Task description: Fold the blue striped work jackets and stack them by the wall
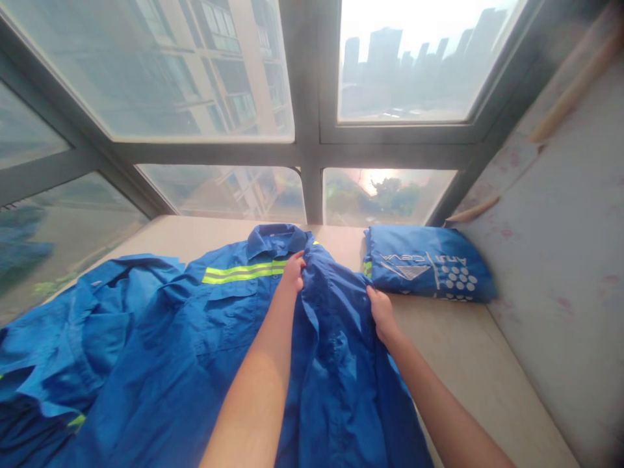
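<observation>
A blue work jacket (229, 318) with yellow-green reflective stripes lies spread on the pale sill, its collar toward the window. My left hand (294, 272) is closed on the jacket's front edge just below the collar. At the shoulder side, my right hand (381, 312) grips the same jacket's cloth. Between the two hands the right front panel is drawn over, with its inner side partly hidden. The lower end of the jacket runs out of view under my forearms.
Another blue garment (104, 305) lies crumpled at the left, against the jacket. A folded blue garment (419, 263) with white printing rests at the back right, by the patterned wall (560, 273). Grey window frames (307, 149) border the sill (468, 364).
</observation>
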`<move>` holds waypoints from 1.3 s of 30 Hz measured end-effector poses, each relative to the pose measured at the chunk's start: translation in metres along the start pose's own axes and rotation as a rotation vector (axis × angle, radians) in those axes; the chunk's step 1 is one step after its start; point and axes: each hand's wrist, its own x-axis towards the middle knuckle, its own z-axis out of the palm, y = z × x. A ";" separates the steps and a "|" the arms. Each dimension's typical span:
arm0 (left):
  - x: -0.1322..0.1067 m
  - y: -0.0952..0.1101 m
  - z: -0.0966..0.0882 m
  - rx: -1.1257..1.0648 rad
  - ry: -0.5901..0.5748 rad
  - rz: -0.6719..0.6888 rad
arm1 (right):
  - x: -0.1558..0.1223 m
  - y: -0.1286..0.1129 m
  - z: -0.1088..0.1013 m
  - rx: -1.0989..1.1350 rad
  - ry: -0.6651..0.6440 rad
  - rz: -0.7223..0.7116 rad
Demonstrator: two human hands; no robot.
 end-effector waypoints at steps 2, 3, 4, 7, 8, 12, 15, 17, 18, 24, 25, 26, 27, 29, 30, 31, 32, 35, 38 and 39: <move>0.001 -0.007 -0.002 0.102 0.010 -0.036 | 0.000 0.000 -0.001 0.006 -0.014 -0.016; 0.002 -0.010 -0.003 0.176 0.026 -0.040 | -0.001 -0.001 -0.001 0.012 -0.031 -0.032; 0.003 -0.010 -0.002 0.232 0.044 -0.031 | -0.002 -0.003 -0.001 0.023 -0.055 -0.049; 0.013 -0.004 0.003 0.373 0.119 0.048 | -0.006 -0.009 0.001 0.074 -0.154 -0.053; 0.018 0.000 0.006 0.410 0.140 0.079 | -0.007 -0.011 0.001 0.090 -0.181 -0.031; 0.037 0.014 0.019 0.500 0.133 0.139 | -0.007 -0.015 0.005 0.129 -0.207 0.040; 0.048 0.019 0.027 0.507 0.067 0.126 | -0.004 -0.012 0.008 0.099 -0.123 0.018; 0.053 0.019 0.030 0.491 0.032 0.120 | -0.004 -0.009 0.010 0.063 -0.041 -0.061; 0.054 0.019 0.030 0.482 0.022 0.122 | -0.004 -0.008 0.011 0.046 -0.017 -0.109; 0.042 0.018 0.030 0.512 0.111 0.222 | -0.009 -0.014 0.002 -0.253 -0.042 -0.189; 0.033 0.019 0.026 0.533 0.137 0.245 | -0.012 -0.017 -0.004 -0.319 -0.024 -0.197; 0.022 0.020 0.022 0.557 0.160 0.269 | -0.017 -0.018 -0.011 -0.358 -0.002 -0.209; 0.008 0.021 0.015 0.583 0.178 0.292 | -0.023 -0.019 -0.019 -0.369 0.018 -0.220; -0.032 0.019 -0.002 0.633 0.202 0.323 | -0.041 -0.015 -0.038 -0.338 0.038 -0.234; -0.057 0.015 -0.012 0.663 0.207 0.331 | -0.053 -0.011 -0.050 -0.321 0.034 -0.231; -0.086 0.008 -0.022 0.691 0.208 0.328 | -0.067 -0.004 -0.063 -0.311 0.020 -0.219; -0.117 -0.002 -0.032 0.729 0.206 0.321 | -0.082 0.004 -0.076 -0.306 -0.001 -0.199; -0.220 -0.046 -0.052 0.940 0.112 0.358 | -0.136 0.033 -0.114 -0.305 -0.093 -0.112; -0.311 -0.101 -0.062 0.959 -0.143 0.468 | -0.194 0.058 -0.135 -0.331 -0.184 -0.065; -0.334 -0.119 -0.066 0.969 -0.225 0.542 | -0.212 0.064 -0.136 -0.352 -0.210 -0.077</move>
